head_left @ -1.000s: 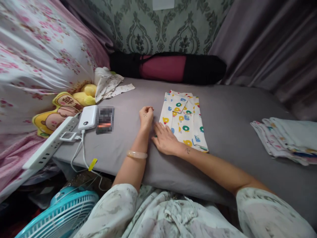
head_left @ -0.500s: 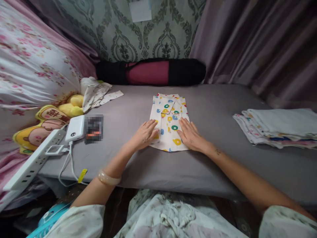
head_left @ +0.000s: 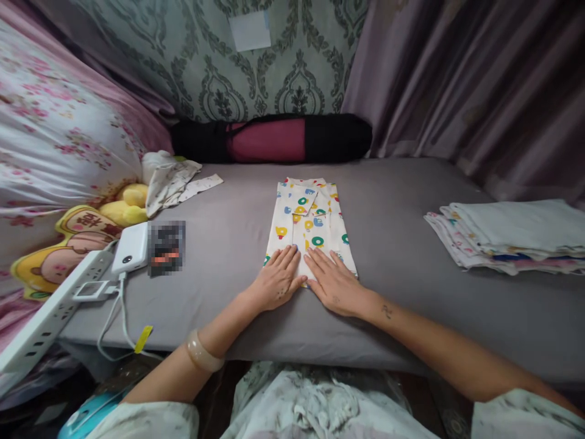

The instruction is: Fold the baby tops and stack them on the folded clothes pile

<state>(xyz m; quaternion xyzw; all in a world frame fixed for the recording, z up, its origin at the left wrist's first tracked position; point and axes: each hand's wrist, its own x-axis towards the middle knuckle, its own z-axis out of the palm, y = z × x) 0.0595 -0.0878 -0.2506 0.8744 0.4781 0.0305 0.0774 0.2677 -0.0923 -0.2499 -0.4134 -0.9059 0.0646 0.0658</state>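
A small white shirt (head_left: pixel 315 227) with a colourful print lies on the grey sheet (head_left: pixel 237 244), its sides and sleeves folded inward and its collar at the far end. My left hand (head_left: pixel 278 277) rests flat on the near left part of the shirt, fingers stretched out. Beside it, my right hand (head_left: pixel 333 280) lies flat on the near right part, fingers also extended. The two thumbs are close together near the bottom hem, which the hands partly cover. Neither hand grips the cloth.
At the right lies a stack of folded clothes (head_left: pixel 516 235). A rumpled garment (head_left: pixel 171 183), a yellow cushion (head_left: pixel 68 250), a white power bank (head_left: pixel 131 249) and a power strip (head_left: pixel 59 305) with cables are at the left. A black and red long bag (head_left: pixel 269 140) lies along the wall.
Both hands have slid toward me and closer together, down to the shirt's near end. The left side of the shirt now lies flatter and wider. The view has shifted slightly.
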